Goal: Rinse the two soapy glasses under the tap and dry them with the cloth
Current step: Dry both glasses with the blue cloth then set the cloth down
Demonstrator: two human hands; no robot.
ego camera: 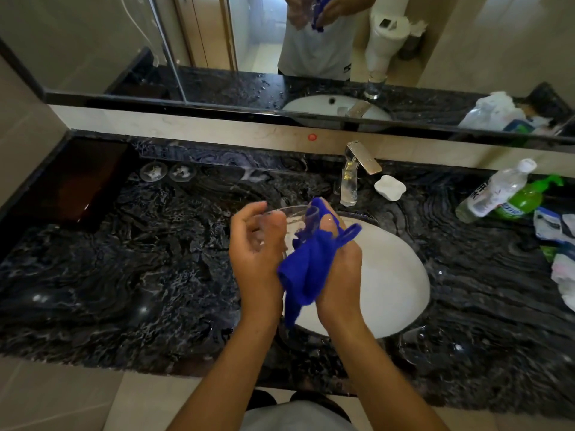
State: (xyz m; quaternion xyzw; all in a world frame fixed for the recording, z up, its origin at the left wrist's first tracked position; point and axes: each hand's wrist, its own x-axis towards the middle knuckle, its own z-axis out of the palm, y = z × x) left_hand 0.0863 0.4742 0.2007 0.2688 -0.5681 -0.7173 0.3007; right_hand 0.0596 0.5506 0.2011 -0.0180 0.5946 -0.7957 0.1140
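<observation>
Black-veined marble counter (140, 259) frames a white sink (395, 275). Over the sink's left edge the glass (292, 223) lies roughly on its side, its long axis running across the body. The left hand (255, 244) curls round it. The right hand (339, 265), just beside, grips the blue cloth (306, 269), bunched at what looks like the glass's mouth. A second glass (348, 188) stands by the tap (362, 157), nearer the right hand.
</observation>
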